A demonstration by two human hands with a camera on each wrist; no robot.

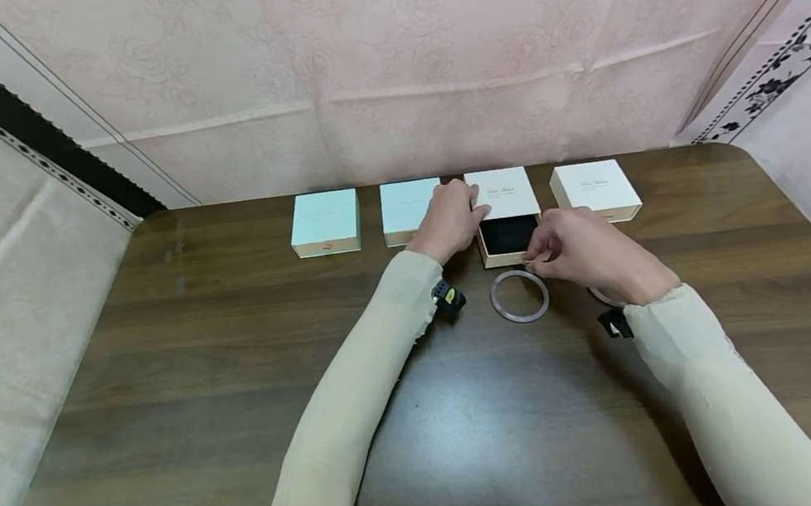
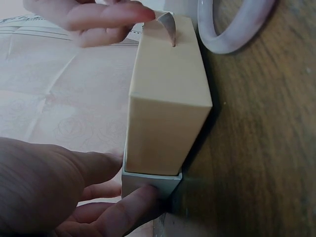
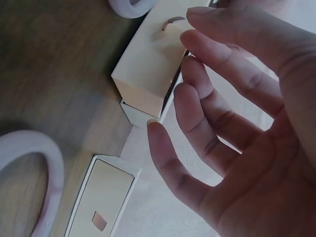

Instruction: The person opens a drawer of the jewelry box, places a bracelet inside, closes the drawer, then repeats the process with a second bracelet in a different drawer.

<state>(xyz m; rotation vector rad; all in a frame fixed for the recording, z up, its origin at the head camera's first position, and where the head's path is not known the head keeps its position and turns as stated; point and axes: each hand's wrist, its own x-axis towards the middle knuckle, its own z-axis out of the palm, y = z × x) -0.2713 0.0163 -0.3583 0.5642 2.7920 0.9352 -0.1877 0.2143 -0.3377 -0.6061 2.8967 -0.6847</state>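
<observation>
A white box (image 1: pixel 504 193) stands at the table's back with its cream drawer (image 2: pixel 170 69) pulled well out toward me. Black lining (image 1: pixel 511 234) shows inside the drawer. My left hand (image 1: pixel 446 216) holds the box's outer sleeve (image 2: pixel 148 186) from the left side. At the drawer front, my right hand (image 1: pixel 586 253) pinches the small ribbon pull tab (image 3: pixel 174 21) between thumb and forefinger, its other fingers loosely bent. A pale lilac bangle (image 1: pixel 522 320) lies flat just in front of the drawer. Partly hidden under my right hand is a second bangle (image 1: pixel 606 298).
Two pale teal boxes, one at the far left (image 1: pixel 326 216) and one beside my left hand (image 1: pixel 406 205), stand in the same row. Another white box (image 1: pixel 597 188) sits to the right, its drawer in. A patterned pink cloth (image 1: pixel 384 63) hangs behind the wooden table (image 1: pixel 168 413).
</observation>
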